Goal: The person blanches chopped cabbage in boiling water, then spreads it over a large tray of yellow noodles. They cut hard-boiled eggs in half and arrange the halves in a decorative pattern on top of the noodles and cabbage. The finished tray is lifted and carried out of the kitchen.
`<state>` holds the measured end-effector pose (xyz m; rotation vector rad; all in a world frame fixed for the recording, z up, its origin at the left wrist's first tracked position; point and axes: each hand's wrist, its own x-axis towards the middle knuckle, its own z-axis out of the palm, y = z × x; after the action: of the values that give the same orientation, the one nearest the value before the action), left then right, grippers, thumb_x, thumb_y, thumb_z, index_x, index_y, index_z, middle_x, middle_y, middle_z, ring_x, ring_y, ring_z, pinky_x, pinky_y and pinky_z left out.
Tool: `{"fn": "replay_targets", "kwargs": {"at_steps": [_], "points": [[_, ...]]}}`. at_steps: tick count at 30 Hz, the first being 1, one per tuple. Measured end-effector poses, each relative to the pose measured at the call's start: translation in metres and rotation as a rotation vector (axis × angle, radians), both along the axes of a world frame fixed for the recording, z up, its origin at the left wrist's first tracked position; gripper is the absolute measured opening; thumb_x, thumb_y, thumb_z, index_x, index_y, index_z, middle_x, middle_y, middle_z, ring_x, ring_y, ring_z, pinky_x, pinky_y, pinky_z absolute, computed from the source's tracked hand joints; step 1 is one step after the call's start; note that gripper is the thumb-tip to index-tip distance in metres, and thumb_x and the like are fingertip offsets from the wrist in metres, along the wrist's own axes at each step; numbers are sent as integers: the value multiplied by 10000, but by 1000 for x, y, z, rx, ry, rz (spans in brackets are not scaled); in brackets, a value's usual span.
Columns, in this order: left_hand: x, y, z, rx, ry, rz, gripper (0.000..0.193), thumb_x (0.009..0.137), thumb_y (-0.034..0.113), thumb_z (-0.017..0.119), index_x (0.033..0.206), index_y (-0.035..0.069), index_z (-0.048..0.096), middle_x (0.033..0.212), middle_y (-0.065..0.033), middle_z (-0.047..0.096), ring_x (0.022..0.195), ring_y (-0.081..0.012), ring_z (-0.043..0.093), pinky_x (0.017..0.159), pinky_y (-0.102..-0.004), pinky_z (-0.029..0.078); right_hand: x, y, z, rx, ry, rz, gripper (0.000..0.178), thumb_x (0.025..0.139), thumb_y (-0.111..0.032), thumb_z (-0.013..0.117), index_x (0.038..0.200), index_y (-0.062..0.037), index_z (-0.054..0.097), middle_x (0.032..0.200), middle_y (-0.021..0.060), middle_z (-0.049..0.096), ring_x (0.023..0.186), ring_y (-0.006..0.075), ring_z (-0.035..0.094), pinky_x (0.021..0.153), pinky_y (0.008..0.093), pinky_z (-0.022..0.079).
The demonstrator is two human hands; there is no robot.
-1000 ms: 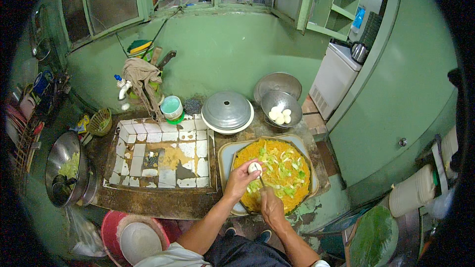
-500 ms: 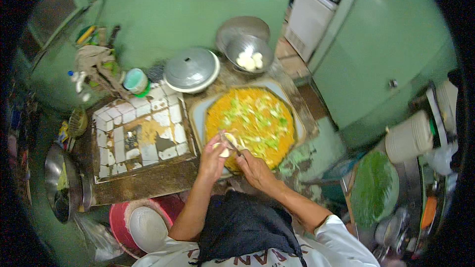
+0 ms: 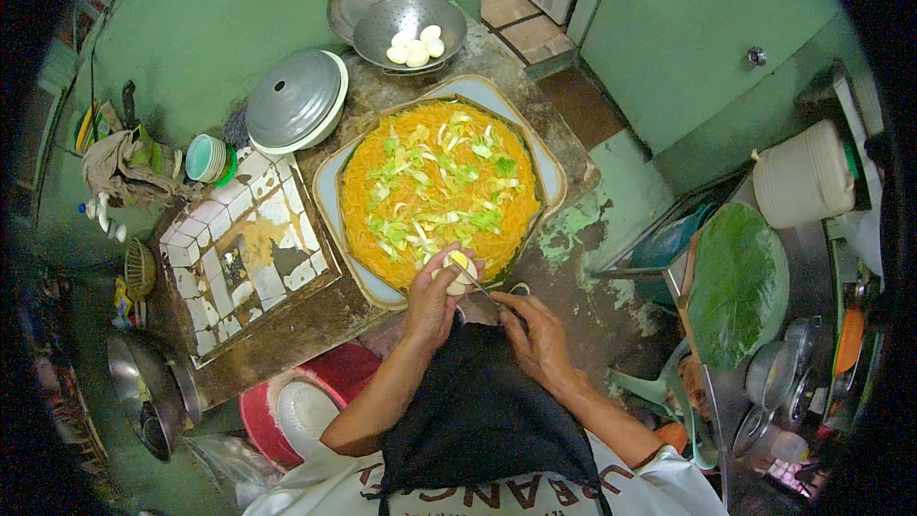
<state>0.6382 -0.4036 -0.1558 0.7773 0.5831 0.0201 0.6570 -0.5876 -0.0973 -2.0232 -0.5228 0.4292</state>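
My left hand (image 3: 435, 304) has its fingers closed around a peeled boiled egg (image 3: 462, 284), cut so that yellow yolk shows. In my right hand (image 3: 538, 333) is a small knife (image 3: 483, 290), its blade reaching to the egg's cut face. Both hands are at the near edge of a broad round dish of orange noodles (image 3: 437, 182), topped with pale green and white chopped vegetable. Under the dish lies a light blue tray (image 3: 331, 220) with a tan rim. At the back, a metal colander (image 3: 371, 40) holds several whole peeled eggs (image 3: 417, 50).
A lidded pot (image 3: 291, 100) stands behind the tray's left side, and a broken-tiled slab (image 3: 253, 248) lies left of it. Red basins (image 3: 258, 420) sit below the counter. At right are a green leaf (image 3: 735, 287), a white bucket (image 3: 802, 175) and metal pans (image 3: 772, 373).
The view has shifted, so the dish and colander sit further left and higher. My hands now appear nearer the dish's front edge, and the right hand is farther from the egg.
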Motion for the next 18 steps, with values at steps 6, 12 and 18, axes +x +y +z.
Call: {"fn": "replay_targets", "kwargs": {"at_steps": [6, 12, 18], "points": [[10, -18, 0, 31, 56, 37, 477, 941, 57, 473, 1381, -79, 351, 1226, -189, 570, 1073, -308, 627, 885, -381, 540, 10, -13, -16, 29, -3, -47, 250, 921, -85, 571, 1159, -65, 644, 910, 174, 620, 825, 318, 615, 723, 378, 484], [14, -26, 5, 25, 127, 68, 461, 941, 47, 475, 1365, -94, 363, 1215, -213, 568, 1068, -321, 629, 900, -384, 544, 21, -23, -27, -17, 62, 10, 273, 971, -202, 496, 1167, -67, 630, 1007, 196, 639, 942, 379, 612, 841, 453, 488], [19, -29, 16, 82, 203, 37, 388, 928, 27, 478, 1290, -112, 454, 1158, -201, 602, 1055, -303, 636, 904, -370, 551, 33, -29, -41, -8, 16, 29, 288, 972, -225, 492, 1172, -67, 626, 1033, 199, 651, 954, 379, 610, 842, 457, 487]]}}
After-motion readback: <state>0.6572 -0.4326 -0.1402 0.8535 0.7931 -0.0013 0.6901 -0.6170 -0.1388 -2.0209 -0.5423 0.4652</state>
